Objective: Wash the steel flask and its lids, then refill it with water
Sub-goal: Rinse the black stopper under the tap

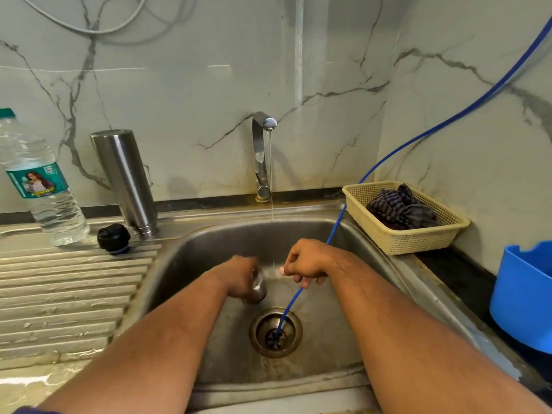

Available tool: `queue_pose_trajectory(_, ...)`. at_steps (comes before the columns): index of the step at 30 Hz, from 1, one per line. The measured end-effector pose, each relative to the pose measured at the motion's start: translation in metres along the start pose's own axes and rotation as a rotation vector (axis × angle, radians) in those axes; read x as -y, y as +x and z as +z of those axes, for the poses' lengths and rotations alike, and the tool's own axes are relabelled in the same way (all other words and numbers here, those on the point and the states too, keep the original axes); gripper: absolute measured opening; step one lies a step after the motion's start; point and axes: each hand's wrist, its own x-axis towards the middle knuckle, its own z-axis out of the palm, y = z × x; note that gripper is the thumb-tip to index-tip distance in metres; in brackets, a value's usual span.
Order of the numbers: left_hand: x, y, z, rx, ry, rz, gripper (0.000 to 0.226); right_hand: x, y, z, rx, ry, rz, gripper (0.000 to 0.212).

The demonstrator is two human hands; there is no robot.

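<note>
Fingers, left: my left hand (239, 276) is curling round the steel lid (258, 289), low in the sink (343, 339) just above the drain (275, 331). The lid is blurring, so I cannot say how each finger is lying.
Fingers, right: my right hand (304, 261) is hovering just beside the lid with its fingers (303, 283) curled in and thumb meeting forefinger. Whether it is pinching anything, I cannot tell.
Water: the tap (261, 153) is running, a thin stream dropping between my two hands.
Flask: the steel flask (125, 180) is standing upside down on the draining board (68, 288), left of the sink by the wall. The black lid (113, 238) is sitting just beside its mouth.
Handling, lid: I am judging it light, hard and slick when wet, so wrapping round its side is feeling safer than nipping the rim.
Handling, flask: I am expecting it stiff and smooth, heavier once filled, and tippy on that narrow mouth. Taking it round the middle of the body is looking best.
Blue tube: a thin blue tube (403, 144) is running down from the right, passing under my right hand and into the drain, so it is crowding my work.
Surface: the board's ridges are looking wet, and the sink floor is showing stains.
Room: a plastic water bottle (41, 186) is standing left of the flask. A basket (403, 240) holding a dark cloth (400, 209) is sitting on the right counter, near a blue bucket (522, 297).
</note>
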Motion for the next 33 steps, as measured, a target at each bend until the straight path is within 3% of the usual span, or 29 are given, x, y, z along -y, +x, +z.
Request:
queue_pose_trajectory(2,-0.013,0.005,-0.009,-0.249,-0.299,0.05,0.06,0.001,-0.002,-0.002,-0.102,0.008,0.007,0.038)
queue_pose_trajectory(5,-0.031,0.008,-0.021,-0.543,-0.585,0.107,0.06,0.008,-0.005,0.0,-0.217,0.113,-0.086,0.069)
queue_pose_trajectory(12,-0.031,0.009,-0.026,-0.742,-0.828,0.097,0.065,0.024,-0.015,0.005,-0.308,0.304,-0.249,0.085)
queue_pose_trajectory(15,-0.034,0.003,-0.032,-0.697,-1.053,0.053,0.047,0.026,-0.017,0.005,-0.286,0.487,-0.221,0.081)
queue_pose_trajectory(18,-0.041,-0.004,-0.038,-0.454,-1.404,-0.009,0.039,0.029,-0.014,0.004,-0.3,0.626,-0.214,0.084)
queue_pose_trajectory(21,-0.046,-0.005,-0.043,-0.24,-1.639,-0.065,0.041,0.032,-0.014,0.003,-0.333,0.615,-0.227,0.085)
queue_pose_trajectory(25,-0.05,-0.004,-0.046,-0.153,-1.913,-0.135,0.04,0.033,-0.017,0.002,-0.416,0.502,-0.252,0.091)
queue_pose_trajectory(29,-0.049,-0.007,-0.044,-0.141,-1.988,-0.151,0.041,0.031,-0.018,0.004,-0.445,0.323,-0.278,0.06)
queue_pose_trajectory(33,-0.046,-0.005,-0.041,-0.194,-1.904,-0.189,0.043,0.033,-0.018,0.007,-0.412,0.201,-0.305,0.055)
